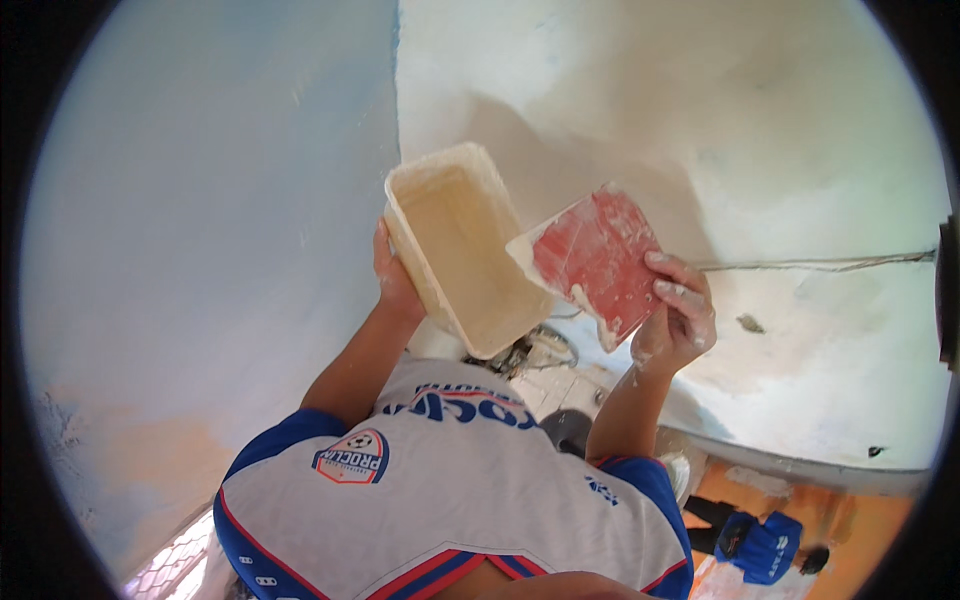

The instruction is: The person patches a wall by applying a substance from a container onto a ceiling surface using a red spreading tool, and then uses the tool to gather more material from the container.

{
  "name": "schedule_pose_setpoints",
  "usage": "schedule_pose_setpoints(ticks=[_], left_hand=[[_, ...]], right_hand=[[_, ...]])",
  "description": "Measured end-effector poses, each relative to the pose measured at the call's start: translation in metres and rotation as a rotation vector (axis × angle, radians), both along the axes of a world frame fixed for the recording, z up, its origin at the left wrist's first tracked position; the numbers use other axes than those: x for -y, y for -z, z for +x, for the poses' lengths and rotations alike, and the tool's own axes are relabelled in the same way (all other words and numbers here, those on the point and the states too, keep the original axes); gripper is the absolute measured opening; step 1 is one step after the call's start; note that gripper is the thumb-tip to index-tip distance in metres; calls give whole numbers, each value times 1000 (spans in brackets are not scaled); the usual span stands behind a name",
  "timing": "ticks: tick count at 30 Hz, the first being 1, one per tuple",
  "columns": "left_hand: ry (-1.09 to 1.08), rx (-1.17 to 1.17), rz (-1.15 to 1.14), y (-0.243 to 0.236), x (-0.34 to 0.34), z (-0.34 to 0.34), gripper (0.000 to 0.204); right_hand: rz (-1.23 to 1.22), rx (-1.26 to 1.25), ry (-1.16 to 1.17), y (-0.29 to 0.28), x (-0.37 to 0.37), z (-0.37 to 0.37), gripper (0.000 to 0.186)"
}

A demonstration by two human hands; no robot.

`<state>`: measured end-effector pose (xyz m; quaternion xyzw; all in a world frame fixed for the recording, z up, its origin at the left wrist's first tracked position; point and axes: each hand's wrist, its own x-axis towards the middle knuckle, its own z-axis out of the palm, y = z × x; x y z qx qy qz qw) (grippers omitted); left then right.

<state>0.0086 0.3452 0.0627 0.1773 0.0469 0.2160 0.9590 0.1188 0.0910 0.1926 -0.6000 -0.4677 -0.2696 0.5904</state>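
Observation:
My left hand (398, 288) is closed on the left side of a cream rectangular plastic tub (432, 162). The tub is tilted with its mouth facing me, and a pale coating covers its inside. In my right hand (682, 318) is a red flat spreader (598, 255), gripped by its right edge between fingers and thumb. Whitish filler is smeared over its face and clumped along its left and lower edges. The spreader's left corner is beside the tub's right rim; whether they touch I cannot tell. Filler also marks my right fingers.
A bluish wall (220, 200) rises at left, meeting a patchy whitish wall (780, 130) at a corner. A thin cable (820, 265) runs along the right wall. Cluttered items (540, 350) lie on the floor below the tub. Another person in blue (762, 545) is at lower right.

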Motion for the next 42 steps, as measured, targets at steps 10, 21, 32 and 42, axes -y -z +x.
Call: schedule_pose_setpoints(ticks=[10,21,32,42], left_hand=[[21,-72,-105,-3,29,19,78],[193,2,-64,3,-30,36,77],[358,0,16,21,-90,46,74],[384,110,114,38,-132,35,69]], right_hand=[[17,224,142,-61,18,53,10],[79,-192,431,-117,-22,77,20],[64,-195,559,-96,-35,55,15],[159,-247,524,-67,-50,57,15]])
